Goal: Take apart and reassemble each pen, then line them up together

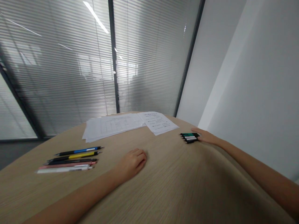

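Observation:
My left hand (133, 161) rests on the table with its fingers curled in and nothing visible in them. At the right, my right hand (205, 136) is at the right-hand ends of a group of pens (190, 137), dark with green and white parts, lying side by side. Its fingers reach round those ends, partly hidden from view. Left of my left hand lies a second row: a blue and black pen (79, 151), a yellow and black pen (81, 155), a black pen (70, 161), a pink pen (67, 165) and a white pen (65, 169).
Printed sheets lie toward the far edge of the wooden table (163, 174): a stack with a grid (114, 126) and a text page (160, 123) overlapping it. Beyond stands a glass partition with blinds (70, 71); a white wall (257, 93) rises close on the right.

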Demonstrator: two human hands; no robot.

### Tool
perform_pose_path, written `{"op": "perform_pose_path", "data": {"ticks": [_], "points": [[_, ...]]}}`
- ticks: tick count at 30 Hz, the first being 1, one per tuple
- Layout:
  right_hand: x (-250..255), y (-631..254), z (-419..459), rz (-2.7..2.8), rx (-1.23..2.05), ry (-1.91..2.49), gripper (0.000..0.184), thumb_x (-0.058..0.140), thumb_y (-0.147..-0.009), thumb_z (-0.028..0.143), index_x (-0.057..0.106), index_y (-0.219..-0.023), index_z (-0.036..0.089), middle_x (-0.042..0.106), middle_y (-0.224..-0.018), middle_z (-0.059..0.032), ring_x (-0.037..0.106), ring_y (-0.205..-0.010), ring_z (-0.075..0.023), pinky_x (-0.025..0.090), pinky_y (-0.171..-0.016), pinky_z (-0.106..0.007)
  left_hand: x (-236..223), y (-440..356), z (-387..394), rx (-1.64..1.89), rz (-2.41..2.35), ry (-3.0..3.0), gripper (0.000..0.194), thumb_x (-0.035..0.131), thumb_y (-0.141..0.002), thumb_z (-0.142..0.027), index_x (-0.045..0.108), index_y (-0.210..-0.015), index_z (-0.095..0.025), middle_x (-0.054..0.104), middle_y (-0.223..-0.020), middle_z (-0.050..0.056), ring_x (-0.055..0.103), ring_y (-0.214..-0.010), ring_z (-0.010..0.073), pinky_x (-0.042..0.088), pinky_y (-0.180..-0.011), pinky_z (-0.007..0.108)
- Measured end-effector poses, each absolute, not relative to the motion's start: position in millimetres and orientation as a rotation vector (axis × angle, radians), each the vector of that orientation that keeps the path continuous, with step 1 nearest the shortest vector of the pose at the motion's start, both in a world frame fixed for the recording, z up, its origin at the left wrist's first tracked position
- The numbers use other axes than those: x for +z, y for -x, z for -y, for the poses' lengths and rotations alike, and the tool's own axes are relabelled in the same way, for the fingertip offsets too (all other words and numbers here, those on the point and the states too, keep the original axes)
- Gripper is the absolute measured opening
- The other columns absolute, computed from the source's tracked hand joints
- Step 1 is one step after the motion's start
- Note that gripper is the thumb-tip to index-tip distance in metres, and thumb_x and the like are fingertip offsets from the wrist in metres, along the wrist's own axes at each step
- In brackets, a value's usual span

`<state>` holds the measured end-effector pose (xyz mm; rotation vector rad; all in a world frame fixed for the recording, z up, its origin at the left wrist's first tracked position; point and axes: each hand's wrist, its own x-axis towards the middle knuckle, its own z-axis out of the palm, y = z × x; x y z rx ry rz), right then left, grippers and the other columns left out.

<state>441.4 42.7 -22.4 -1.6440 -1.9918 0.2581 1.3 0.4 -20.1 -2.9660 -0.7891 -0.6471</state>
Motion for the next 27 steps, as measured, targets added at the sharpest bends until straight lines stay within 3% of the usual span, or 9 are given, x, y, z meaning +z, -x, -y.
{"op": "perform_pose_path", "data": {"ticks": [11,19,27], "points": [[-17.4,-375.2,-38.4,2.466,0.136,1.664,0.075,0.050,-0.053,0.019,0.036,-0.126,0.007,0.033,-0.132,-0.0142,0.031,-0.120,-0.0256,0.020,-0.101,-0.036,-19.0,0.0,-0.1,-0.611,0.796,2.950,0.017,0.037,-0.081,-0.015,0.053,-0.076,-0.013,0.058,-0.079,0.008,0.053,-0.075,0.0166,0.044,-0.069,0.029],[-4.2,-365.1,-53.6,2.639,0.220,1.758,0.081,0.052,-0.049,0.020,0.034,-0.125,-0.001,0.034,-0.130,-0.0202,0.031,-0.119,-0.0288,0.021,-0.100,-0.037,-17.7,-1.8,1.8,-0.654,0.774,2.959,0.019,0.036,-0.082,-0.015,0.054,-0.075,-0.014,0.058,-0.078,0.007,0.054,-0.074,0.0155,0.044,-0.068,0.028],[0.7,-365.3,-54.4,2.705,0.216,1.736,0.080,0.053,-0.051,0.020,0.032,-0.127,0.005,0.036,-0.130,-0.0165,0.034,-0.118,-0.0271,0.022,-0.099,-0.037,-19.4,-2.4,0.7,-0.627,0.795,2.951,0.018,0.037,-0.081,-0.016,0.053,-0.075,-0.014,0.057,-0.078,0.007,0.053,-0.074,0.0162,0.044,-0.068,0.028]]}}
